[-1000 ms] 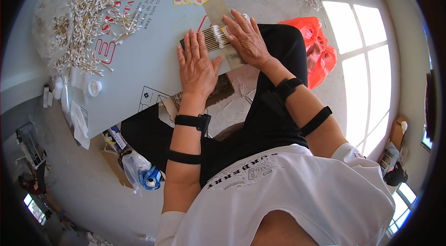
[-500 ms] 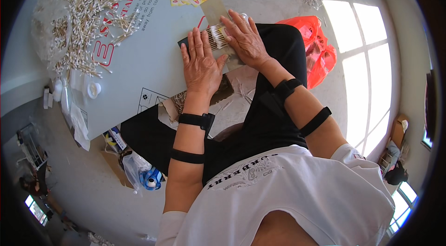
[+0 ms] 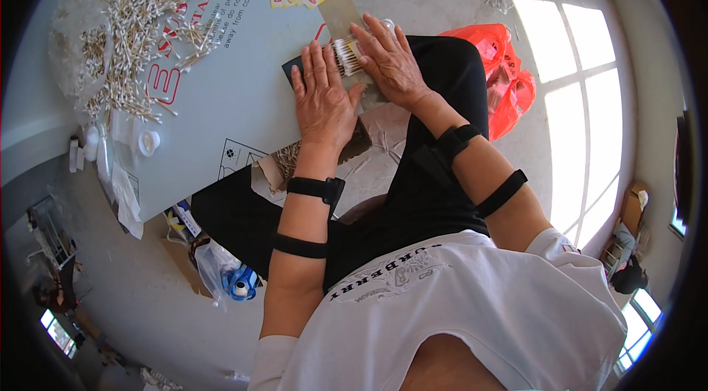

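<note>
Grey tabletop carries a large loose cotton-swab heap, unaligned, while left hand and right hand, apart, fingers flat and extended, flank one mostly lined-up swab row.

Head-worn fisheye view, facing down past shirt, near left hand and right hand

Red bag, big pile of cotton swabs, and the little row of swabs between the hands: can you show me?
Red bag (image 3: 498,74), head view: on its plastic side.
Big pile of cotton swabs (image 3: 135,26), head view: on its middle.
Little row of swabs (image 3: 345,56), head view: on its white tips.
</note>
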Action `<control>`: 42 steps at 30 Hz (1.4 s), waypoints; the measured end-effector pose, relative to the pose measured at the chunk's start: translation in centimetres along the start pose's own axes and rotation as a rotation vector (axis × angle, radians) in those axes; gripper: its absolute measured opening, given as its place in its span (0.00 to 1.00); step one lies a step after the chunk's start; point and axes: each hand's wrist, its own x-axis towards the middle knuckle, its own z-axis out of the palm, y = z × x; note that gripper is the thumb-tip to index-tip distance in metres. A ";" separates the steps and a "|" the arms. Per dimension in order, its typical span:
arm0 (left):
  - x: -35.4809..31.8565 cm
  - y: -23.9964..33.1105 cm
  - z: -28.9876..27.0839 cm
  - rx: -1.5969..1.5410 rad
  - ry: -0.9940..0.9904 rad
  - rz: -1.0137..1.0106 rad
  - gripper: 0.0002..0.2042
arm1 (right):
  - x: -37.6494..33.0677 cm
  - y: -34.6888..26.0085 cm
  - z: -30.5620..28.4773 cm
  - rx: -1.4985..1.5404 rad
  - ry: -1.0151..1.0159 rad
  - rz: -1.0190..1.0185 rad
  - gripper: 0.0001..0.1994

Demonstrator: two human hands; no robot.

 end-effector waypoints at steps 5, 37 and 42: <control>0.1 0.3 0.2 0.002 0.023 -0.009 0.40 | 0.0 0.1 0.0 0.002 -0.003 0.005 0.25; 0.5 1.8 1.3 -0.047 0.154 -0.144 0.34 | 0.1 0.0 0.0 0.018 -0.002 -0.002 0.25; 0.3 1.4 0.9 -0.166 0.157 -0.127 0.35 | 0.0 0.1 -0.2 0.020 -0.009 0.006 0.25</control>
